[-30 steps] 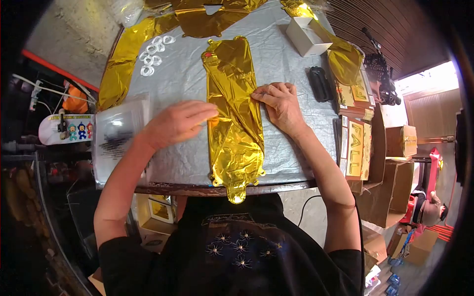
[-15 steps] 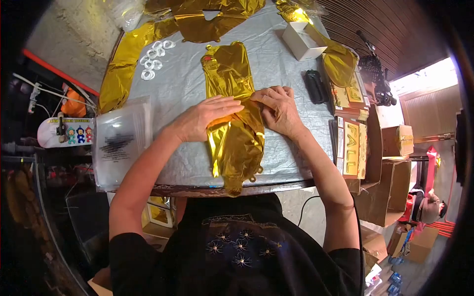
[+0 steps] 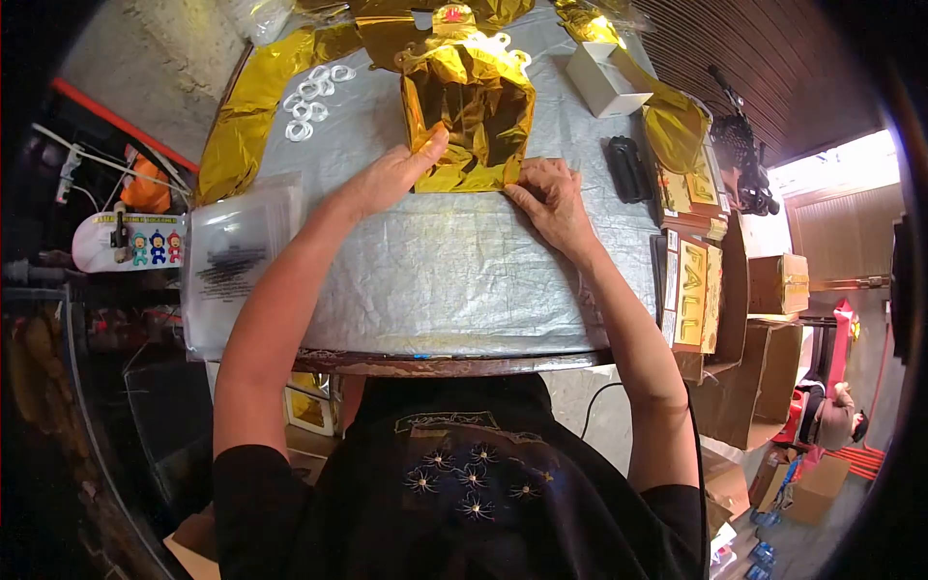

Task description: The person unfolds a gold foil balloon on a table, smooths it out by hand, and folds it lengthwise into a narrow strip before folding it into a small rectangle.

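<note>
A shiny gold foil balloon (image 3: 474, 116) lies folded across the middle of the table, its tabbed edge pointing away from me. At its near right corner, my right hand (image 3: 551, 198) pinches the foil between thumb and curled fingers. My left hand (image 3: 406, 169) grips the near left side, the thumb on top and the other fingers partly hidden by foil. A small red mark (image 3: 452, 14) shows on the piece sticking out at the far end.
Coils of white ribbon (image 3: 311, 101) and clear plastic bags (image 3: 237, 261) lie on the left. More gold foil (image 3: 237, 126) runs along the far edges. A white open box (image 3: 609, 82), a black holder-like object (image 3: 628, 169) and printed boxes (image 3: 691, 290) stand on the right.
The long foil strip has been folded over, its near half lifted away from me. It now looks shorter and wider. My left hand has shifted from pressing flat to gripping the side.
</note>
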Tool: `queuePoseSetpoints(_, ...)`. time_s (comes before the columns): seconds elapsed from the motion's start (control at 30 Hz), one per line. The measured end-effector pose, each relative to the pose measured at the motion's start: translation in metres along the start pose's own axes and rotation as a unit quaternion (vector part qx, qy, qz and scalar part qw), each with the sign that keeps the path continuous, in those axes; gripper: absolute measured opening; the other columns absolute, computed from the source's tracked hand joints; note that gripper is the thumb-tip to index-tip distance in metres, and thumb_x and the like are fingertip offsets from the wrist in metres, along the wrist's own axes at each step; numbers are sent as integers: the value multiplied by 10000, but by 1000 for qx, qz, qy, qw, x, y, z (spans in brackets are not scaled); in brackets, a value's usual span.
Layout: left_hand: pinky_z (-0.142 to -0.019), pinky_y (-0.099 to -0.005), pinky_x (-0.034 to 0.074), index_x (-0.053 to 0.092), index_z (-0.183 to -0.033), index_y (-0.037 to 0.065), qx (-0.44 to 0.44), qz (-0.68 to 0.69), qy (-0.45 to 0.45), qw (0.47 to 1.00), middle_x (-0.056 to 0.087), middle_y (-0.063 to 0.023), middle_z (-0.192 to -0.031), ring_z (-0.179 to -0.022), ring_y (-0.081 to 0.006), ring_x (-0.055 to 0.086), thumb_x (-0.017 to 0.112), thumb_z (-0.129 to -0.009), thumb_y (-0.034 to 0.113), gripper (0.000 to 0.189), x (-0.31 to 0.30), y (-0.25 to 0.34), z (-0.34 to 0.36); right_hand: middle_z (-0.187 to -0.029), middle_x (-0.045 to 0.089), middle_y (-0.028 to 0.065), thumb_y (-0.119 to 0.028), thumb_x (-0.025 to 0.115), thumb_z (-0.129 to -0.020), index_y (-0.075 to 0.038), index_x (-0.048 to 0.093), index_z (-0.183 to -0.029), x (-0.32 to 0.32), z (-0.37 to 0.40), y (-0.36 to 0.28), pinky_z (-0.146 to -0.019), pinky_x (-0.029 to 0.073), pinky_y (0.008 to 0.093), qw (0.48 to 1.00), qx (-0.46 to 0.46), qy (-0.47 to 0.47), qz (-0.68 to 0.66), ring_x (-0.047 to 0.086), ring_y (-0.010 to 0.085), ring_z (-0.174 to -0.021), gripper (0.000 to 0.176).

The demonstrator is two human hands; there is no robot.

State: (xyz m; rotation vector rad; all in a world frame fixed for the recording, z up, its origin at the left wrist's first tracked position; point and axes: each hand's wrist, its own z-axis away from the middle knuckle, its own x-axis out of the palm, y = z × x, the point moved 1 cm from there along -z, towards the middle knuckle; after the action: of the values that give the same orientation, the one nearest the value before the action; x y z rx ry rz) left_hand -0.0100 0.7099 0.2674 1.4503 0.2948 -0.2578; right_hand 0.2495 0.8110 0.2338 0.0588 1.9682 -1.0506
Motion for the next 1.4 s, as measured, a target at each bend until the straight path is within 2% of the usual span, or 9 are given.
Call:
queuePoseSetpoints(0.33, -1011, -315, 466, 660, -1307, -54, -123, -20, -22, 992, 714, -76, -1201, -1110, -157, 609, 460, -1092, 601, 718, -6, -40, -15, -1120, 725, 11, -227, 763, -963, -94, 743, -972, 5, -1, -1, -1118, 241, 617, 999, 23, 22, -16, 567, 240, -1159, 135)
queuePoseSetpoints(0.4, -906, -313, 511, 689, -1262, -36, 46, 18, -67, 996, 737, -42, -1131, -997, -120, 629, 641, -1056, 444, 525, 3, -13, -1, -1095, 735, 11, -204, 776, -932, -78, 745, -948, 5, -2, -3, -1032, 320, 458, 999, 34, 37, -5, 572, 247, -1122, 130)
queuePoseSetpoints(0.5, -855, -314, 528, 714, -1228, -12, 2, -42, -13, 999, 748, -14, -1093, -939, -99, 636, 739, -1006, 307, 389, 6, -21, -5, -1090, 736, 7, -209, 778, -928, -80, 745, -937, 6, -3, -5, -1036, 319, 462, 999, 32, 37, -3, 569, 239, -1119, 134)
queuePoseSetpoints(0.63, -863, -311, 525, 716, -1236, 4, -31, -58, 38, 997, 755, -8, -1057, -940, -94, 639, 712, -1023, 331, 391, 10, -27, -9, -1100, 725, -2, -219, 803, -906, -83, 752, -932, 1, -4, 1, -1044, 309, 465, 999, 22, 14, -25, 563, 228, -1117, 147)
queuePoseSetpoints(0.7, -741, -390, 535, 751, -1145, 17, -16, -84, 81, 993, 766, -132, -871, -767, -192, 678, 696, -1004, 424, 434, 10, -45, -16, -1119, 711, -13, -225, 829, -880, -91, 759, -930, -3, -3, -3, -1050, 298, 468, 1000, -7, 15, -17, 556, 221, -1114, 160)
queuePoseSetpoints(1.03, -736, -366, 527, 763, -1067, 15, 34, 37, 110, 993, 743, -95, -798, -739, -177, 654, 717, -999, 405, 399, 11, -31, -13, -1104, 709, -17, -220, 833, -875, -94, 779, -878, 5, -4, 1, -1061, 271, 484, 999, 30, 24, -30, 532, 220, -1138, 137)
queuePoseSetpoints(1.13, -783, -333, 538, 773, -1004, 12, -26, -31, 108, 993, 759, -106, -972, -858, -165, 683, 753, -982, 341, 330, 0, -44, -5, -1093, 713, -10, -213, 825, -883, -98, 801, -892, 6, -4, 4, -1058, 265, 489, 998, 45, 20, -26, 530, 219, -1138, 118)
queuePoseSetpoints(1.2, -906, -332, 517, 775, -1031, -3, 120, -71, 164, 976, 696, -113, -1239, -1118, -169, 643, 771, -970, 227, 238, 0, -44, 10, -1098, 713, -6, -205, 817, -891, -107, 814, -907, 7, -6, 7, -1054, 263, 488, 998, 50, 6, -46, 527, 224, -1142, 100)
queuePoseSetpoints(1.4, -952, -369, 510, 745, -904, -28, 103, -117, 188, 970, 649, -165, -1342, -1196, -273, 632, 787, -939, 203, 237, 8, -45, 19, -1024, 750, 45, -158, 810, -896, -44, 800, -869, 3, -12, -6, -1096, 357, 433, 998, 66, 10, -6, 669, 198, -998, 118)
